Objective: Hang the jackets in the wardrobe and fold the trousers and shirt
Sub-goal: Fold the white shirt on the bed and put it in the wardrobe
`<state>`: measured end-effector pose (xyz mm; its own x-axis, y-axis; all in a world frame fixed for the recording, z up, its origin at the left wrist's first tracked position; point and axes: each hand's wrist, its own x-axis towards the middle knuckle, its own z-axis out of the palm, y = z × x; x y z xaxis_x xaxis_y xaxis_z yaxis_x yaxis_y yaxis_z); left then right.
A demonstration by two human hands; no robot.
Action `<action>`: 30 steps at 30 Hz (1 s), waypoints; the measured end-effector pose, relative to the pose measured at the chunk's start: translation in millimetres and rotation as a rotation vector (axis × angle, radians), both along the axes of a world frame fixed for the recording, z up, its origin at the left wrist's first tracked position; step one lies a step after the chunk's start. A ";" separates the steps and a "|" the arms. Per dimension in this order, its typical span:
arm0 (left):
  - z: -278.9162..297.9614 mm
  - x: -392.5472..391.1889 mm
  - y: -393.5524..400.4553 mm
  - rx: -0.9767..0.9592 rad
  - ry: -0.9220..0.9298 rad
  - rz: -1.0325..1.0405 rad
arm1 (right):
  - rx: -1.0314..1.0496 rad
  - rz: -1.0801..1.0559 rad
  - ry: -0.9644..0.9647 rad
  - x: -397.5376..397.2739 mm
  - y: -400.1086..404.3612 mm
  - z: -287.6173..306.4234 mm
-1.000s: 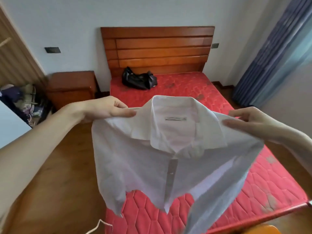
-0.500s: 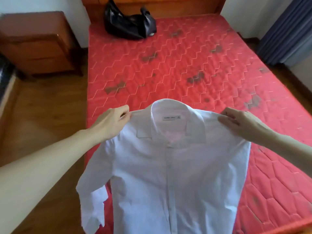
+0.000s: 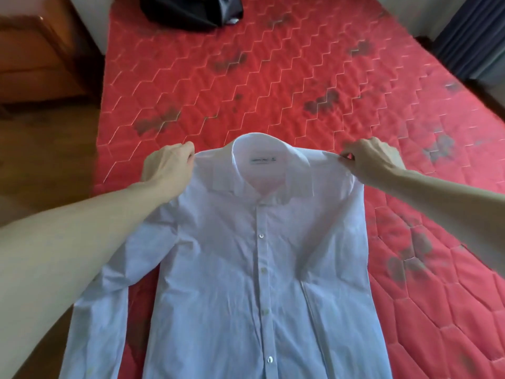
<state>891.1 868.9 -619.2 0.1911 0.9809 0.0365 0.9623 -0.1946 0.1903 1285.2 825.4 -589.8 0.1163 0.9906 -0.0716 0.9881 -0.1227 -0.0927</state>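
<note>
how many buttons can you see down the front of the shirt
4 on the white shirt placket: one mid-chest, one below, one lower, one near the bottom edge. Others may be hidden.

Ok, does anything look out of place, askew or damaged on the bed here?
The red mattress has dark blotches scattered across its quilting, like stains or wear. The white shirt lies front-up and creased, left hand and right hand pinching its shoulders. A black bag sits at the far end.

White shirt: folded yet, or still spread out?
Spread, not folded. The white shirt lies front-up on the red mattress, buttoned placket showing, each shoulder pinched by the left hand and right hand.
</note>
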 end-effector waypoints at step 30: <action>-199.7 99.2 -137.9 -0.388 0.209 -0.256 | -0.592 -0.074 0.185 -2.6 -112.4 -219.7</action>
<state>990.3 731.1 -818.9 0.3917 0.8354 -0.3856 0.9181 -0.3824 0.1042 1282.6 713.0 -809.5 0.1165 0.7667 -0.6314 0.9489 -0.2736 -0.1571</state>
